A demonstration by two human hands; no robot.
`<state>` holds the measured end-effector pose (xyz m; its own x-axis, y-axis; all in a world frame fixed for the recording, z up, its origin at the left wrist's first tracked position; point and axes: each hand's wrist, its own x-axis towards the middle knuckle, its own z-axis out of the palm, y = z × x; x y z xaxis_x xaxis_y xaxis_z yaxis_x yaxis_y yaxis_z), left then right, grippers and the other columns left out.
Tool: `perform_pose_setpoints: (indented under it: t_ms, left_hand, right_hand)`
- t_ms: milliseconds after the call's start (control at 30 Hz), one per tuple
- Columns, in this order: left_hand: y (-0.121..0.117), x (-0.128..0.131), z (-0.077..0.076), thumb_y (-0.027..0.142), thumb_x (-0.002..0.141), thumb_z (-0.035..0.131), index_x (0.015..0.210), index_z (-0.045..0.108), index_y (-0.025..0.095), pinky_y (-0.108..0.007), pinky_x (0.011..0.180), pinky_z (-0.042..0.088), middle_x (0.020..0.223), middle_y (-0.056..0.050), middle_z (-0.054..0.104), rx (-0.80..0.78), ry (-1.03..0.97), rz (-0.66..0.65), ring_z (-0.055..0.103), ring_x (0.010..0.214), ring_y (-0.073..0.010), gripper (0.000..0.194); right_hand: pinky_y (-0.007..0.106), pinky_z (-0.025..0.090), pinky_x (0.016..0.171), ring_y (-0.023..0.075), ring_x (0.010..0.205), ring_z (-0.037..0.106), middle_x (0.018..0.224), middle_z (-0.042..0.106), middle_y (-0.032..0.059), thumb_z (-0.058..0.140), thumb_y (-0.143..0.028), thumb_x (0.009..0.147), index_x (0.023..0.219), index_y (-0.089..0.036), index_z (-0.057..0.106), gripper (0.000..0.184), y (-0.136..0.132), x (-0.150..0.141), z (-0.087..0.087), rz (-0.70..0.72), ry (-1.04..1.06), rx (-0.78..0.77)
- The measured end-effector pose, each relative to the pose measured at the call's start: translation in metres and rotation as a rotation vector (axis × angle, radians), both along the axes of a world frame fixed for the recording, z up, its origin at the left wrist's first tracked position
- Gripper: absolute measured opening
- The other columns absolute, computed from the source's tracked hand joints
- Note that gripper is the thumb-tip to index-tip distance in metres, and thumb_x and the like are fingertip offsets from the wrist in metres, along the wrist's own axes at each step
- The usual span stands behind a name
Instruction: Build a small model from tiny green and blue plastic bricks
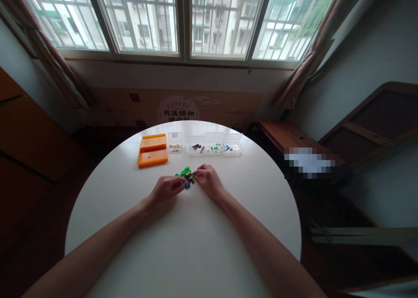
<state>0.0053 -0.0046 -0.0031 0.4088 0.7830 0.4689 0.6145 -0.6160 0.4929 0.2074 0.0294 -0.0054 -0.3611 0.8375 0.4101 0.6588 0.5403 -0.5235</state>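
A small heap of green, blue, yellow and dark plastic pieces [186, 172] lies on the white round table [192, 237]. At its left edge is my left hand [166, 188], thumb and fingers pinched together against the near side of the heap. My right hand [207, 177] reaches in from the other side, its fingertips also drawn together at the heap's right edge. Whatever either pinch holds is too small to make out.
Behind the heap stand an open orange case [152, 156], a small clear box [175, 138] with pale bits, and a clear divided box [214, 152] with brown, green and blue bits. A brown wooden bench [281, 135] stands beyond the table's right side.
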Motion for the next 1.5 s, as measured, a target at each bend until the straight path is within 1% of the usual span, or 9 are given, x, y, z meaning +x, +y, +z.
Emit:
perform_pose_setpoints:
  t_ms: [300, 533, 733, 1133, 1333, 1500]
  left_hand:
    - [0.0001, 0.0002, -0.0009, 0.030, 0.084, 0.054, 0.083, 0.070, 0.014, -0.014, 0.048, 0.035, 0.055, 0.000, 0.060, 0.001, -0.004, 0.012, 0.046, 0.045, -0.0056, 0.023]
    - [0.0002, 0.0007, 0.0001, 0.028, 0.084, 0.054, 0.083, 0.070, 0.013, -0.014, 0.049, 0.036, 0.055, 0.000, 0.060, 0.007, -0.015, -0.001, 0.047, 0.046, -0.0055, 0.022]
    - [-0.0003, 0.0008, -0.0004, 0.029, 0.084, 0.054, 0.083, 0.070, 0.013, -0.014, 0.048, 0.035, 0.055, 0.000, 0.060, 0.008, -0.017, 0.004, 0.046, 0.046, -0.0053, 0.022]
    - [0.0000, 0.0007, -0.0007, 0.029, 0.084, 0.055, 0.083, 0.070, 0.013, -0.014, 0.049, 0.035, 0.054, 0.001, 0.059, 0.008, -0.017, 0.000, 0.046, 0.046, -0.0054, 0.022]
    - [0.0007, 0.0007, -0.0015, 0.029, 0.084, 0.055, 0.082, 0.070, 0.013, -0.015, 0.049, 0.035, 0.054, 0.001, 0.059, 0.022, -0.020, -0.001, 0.046, 0.045, -0.0056, 0.022]
    - [0.0005, 0.0015, -0.0004, 0.029, 0.084, 0.054, 0.082, 0.070, 0.013, -0.014, 0.048, 0.035, 0.054, 0.001, 0.059, 0.025, -0.020, -0.003, 0.046, 0.045, -0.0054, 0.022]
  right_hand:
    - [0.028, 0.043, 0.078, 0.0166, 0.084, 0.056, 0.085, 0.062, 0.0040, 0.062, -0.020, 0.080, 0.088, -0.024, 0.072, 0.014, 0.0006, 0.0007, 0.0019, 0.006, 0.043, -0.028]
    - [0.027, 0.043, 0.078, 0.0164, 0.085, 0.057, 0.086, 0.064, 0.0055, 0.059, -0.019, 0.082, 0.086, -0.019, 0.070, 0.012, 0.0026, 0.0000, -0.0005, 0.018, 0.124, -0.017]
    - [0.028, 0.043, 0.075, 0.0162, 0.080, 0.057, 0.083, 0.065, 0.0057, 0.055, -0.017, 0.085, 0.086, -0.017, 0.065, 0.011, 0.0036, -0.0004, -0.0033, 0.055, 0.142, -0.009]
    - [0.026, 0.043, 0.073, 0.0151, 0.075, 0.056, 0.077, 0.062, 0.0044, 0.060, -0.015, 0.080, 0.084, -0.017, 0.065, 0.007, 0.0022, 0.0001, -0.0002, 0.070, 0.119, -0.011]
    - [0.026, 0.044, 0.072, 0.0149, 0.074, 0.056, 0.078, 0.062, 0.0042, 0.062, -0.015, 0.078, 0.084, -0.018, 0.067, 0.008, 0.0020, 0.0002, 0.0008, 0.060, 0.148, -0.034]
    - [0.026, 0.044, 0.072, 0.0150, 0.074, 0.057, 0.078, 0.063, 0.0050, 0.061, -0.015, 0.079, 0.083, -0.017, 0.069, 0.009, 0.0019, 0.0002, 0.0008, 0.066, 0.169, -0.017]
